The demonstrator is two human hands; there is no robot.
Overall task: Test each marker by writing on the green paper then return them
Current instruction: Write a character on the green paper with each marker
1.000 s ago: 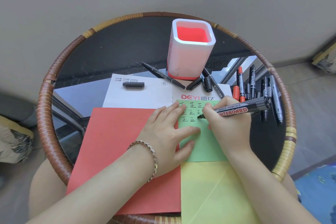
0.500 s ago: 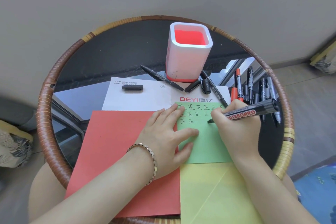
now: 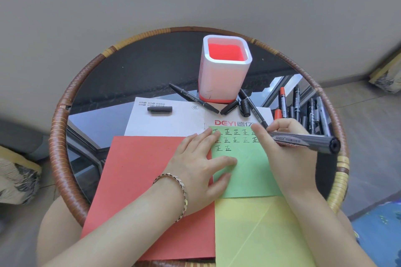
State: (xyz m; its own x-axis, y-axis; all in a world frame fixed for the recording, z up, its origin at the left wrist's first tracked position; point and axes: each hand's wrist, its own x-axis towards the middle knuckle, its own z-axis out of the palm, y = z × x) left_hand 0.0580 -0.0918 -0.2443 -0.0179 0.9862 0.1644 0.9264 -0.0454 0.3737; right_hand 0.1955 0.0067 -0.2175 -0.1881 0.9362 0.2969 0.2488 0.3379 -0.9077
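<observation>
Our right hand (image 3: 288, 149) grips the marker (image 3: 303, 141) at the green paper (image 3: 245, 171) (lying on the bench (image 3: 134, 67)); our flat left hand (image 3: 199, 165) pins it. We'd write lightly in the free third row.

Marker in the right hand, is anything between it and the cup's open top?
Nothing visible blocks the marker from above: the cup is open and shows no markers inside. Some loose markers lie at its base, toward the right hand, in the way only of a low path.
</observation>
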